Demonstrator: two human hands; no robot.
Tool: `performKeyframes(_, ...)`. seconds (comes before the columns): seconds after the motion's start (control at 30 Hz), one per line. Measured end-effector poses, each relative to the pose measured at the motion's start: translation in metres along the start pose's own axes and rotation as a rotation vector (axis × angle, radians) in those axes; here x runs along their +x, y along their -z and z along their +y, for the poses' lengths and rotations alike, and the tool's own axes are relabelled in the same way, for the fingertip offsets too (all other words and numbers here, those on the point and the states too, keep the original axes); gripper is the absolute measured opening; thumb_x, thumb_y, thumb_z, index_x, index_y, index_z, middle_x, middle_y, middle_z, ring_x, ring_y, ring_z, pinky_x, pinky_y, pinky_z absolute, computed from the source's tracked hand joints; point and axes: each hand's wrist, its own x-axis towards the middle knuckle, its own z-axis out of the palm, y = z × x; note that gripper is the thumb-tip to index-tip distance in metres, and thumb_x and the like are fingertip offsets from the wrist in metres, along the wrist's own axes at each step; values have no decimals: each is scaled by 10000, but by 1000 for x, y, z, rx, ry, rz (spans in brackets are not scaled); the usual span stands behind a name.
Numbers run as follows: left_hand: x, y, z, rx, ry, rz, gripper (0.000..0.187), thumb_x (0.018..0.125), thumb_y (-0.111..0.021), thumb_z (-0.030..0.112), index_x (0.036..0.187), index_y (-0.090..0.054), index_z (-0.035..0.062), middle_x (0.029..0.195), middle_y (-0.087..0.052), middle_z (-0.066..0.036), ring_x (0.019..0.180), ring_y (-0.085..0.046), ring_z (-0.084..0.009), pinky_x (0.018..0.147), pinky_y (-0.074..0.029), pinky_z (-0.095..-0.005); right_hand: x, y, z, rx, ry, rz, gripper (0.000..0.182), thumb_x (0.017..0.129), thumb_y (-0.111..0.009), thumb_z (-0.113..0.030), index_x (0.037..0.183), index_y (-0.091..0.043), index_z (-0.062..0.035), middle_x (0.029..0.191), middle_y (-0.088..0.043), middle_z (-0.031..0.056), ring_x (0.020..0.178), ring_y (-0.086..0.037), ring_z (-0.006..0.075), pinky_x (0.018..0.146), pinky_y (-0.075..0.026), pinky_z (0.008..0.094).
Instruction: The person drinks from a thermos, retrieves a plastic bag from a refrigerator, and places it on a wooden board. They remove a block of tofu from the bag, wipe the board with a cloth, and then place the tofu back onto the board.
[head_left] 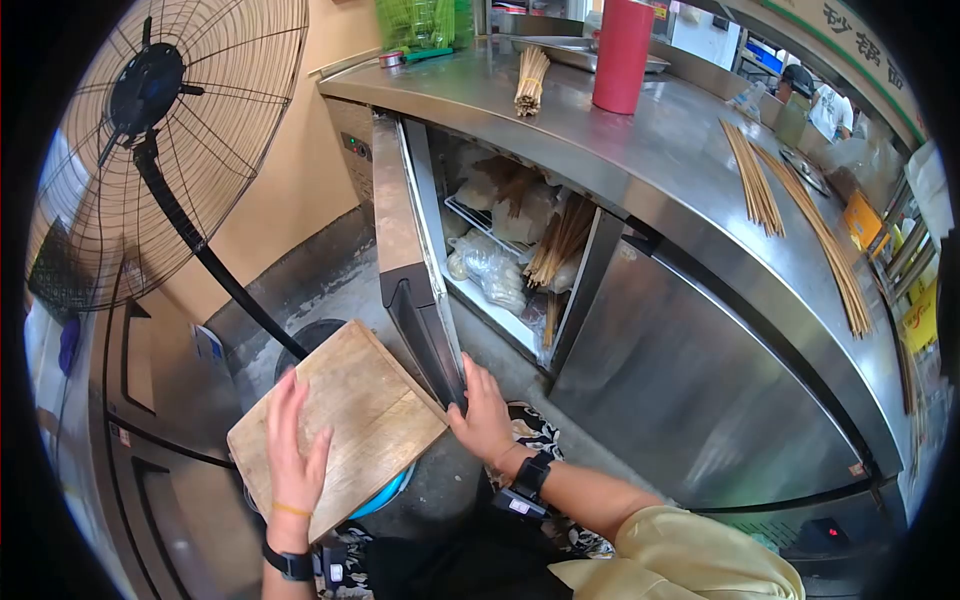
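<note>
My right hand grips the edge of the refrigerator door, which stands ajar under the steel counter. Inside the compartment are plastic bags and bundles of skewers on wire racks. Over the wooden board is my left hand, its fingers apart and nothing held in it; whether it touches the board is unclear. The board lies on top of a blue container, of which only the rim shows.
A large fan stands at the left. The counter bears a red cylinder, a skewer bundle, loose skewers and a metal tray. A person is in the far right background.
</note>
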Motion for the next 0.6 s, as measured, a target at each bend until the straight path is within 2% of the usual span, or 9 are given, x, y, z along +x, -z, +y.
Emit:
performKeyframes(0.1, 62, 12, 43, -33, -241, 164, 506, 848, -593, 239, 1286, -492, 7, 1387, -426, -195, 1287, -416, -355, 1075, -318, -436, -4, -6, -6, -22, 6, 5, 780, 738, -603, -52, 1418, -230, 27, 1256, -436, 240, 1128, -446, 392, 945, -435, 399)
performKeyframes(0.17, 94, 9, 64, -144, -392, 195, 508, 839, -608, 306, 1264, -529, 38, 1354, -470, -179, 1277, -429, -351, 1072, -319, -451, -3, -9, -8, -58, 16, 26, 793, 733, -607, -54, 1415, -214, 43, 1261, -424, 256, 1153, -414, 415, 995, -382, 429)
performKeyframes(0.2, 106, 5, 72, -91, -468, 173, 503, 829, -618, 312, 1253, -541, 52, 1342, -484, -167, 1273, -433, -350, 1072, -319, -457, -3, -12, -8, -19, -7, 18, 800, 731, -611, -60, 1411, -204, 52, 1262, -413, 271, 1164, -391, 435, 1035, -317, 464)
performKeyframes(0.27, 122, -4, 83, 20, -614, 119, 494, 810, -637, 325, 1231, -563, 79, 1319, -512, -141, 1265, -441, -349, 1073, -320, -468, -4, -13, -12, -30, -12, 25, 800, 735, -599, -50, 1418, -194, 43, 1290, -397, 267, 1167, -385, 439, 1030, -325, 474)
performKeyframes(0.3, 126, -16, 84, -3, -629, 86, 449, 780, -671, 290, 1180, -588, 104, 1288, -541, -99, 1261, -440, -346, 1072, -318, -484, -4, -13, -13, -35, -18, 30, 800, 737, -593, -45, 1422, -189, 38, 1303, -389, 264, 1168, -383, 441, 1027, -329, 479)
performKeyframes(0.37, 127, -52, 68, -41, -555, 15, 395, 745, -683, 220, 1099, -590, 73, 1233, -571, -96, 1241, -453, -355, 1065, -314, -503, -4, -14, -12, -40, -15, 26, 796, 736, -595, -34, 1419, -193, 42, 1312, -383, 270, 1179, -377, 445, 1032, -321, 485)
performKeyframes(0.47, 123, -74, 69, -36, -518, 201, 326, 707, -675, 134, 1016, -582, 87, 1173, -588, -69, 1187, -488, -327, 1061, -319, -512, -2, -16, -10, -39, -2, 32, 790, 739, -593, -36, 1417, -195, 45, 1320, -381, 268, 1187, -374, 442, 1036, -318, 483)
performKeyframes(0.6, 122, -86, 66, -12, -538, 298, 313, 695, -648, 108, 998, -569, 93, 1147, -591, -63, 1148, -499, -314, 1061, -315, -521, -3, -13, -9, -40, -4, 18, 778, 741, -587, -33, 1412, -202, 50, 1319, -382, 268, 1191, -375, 440, 1038, -319, 480)
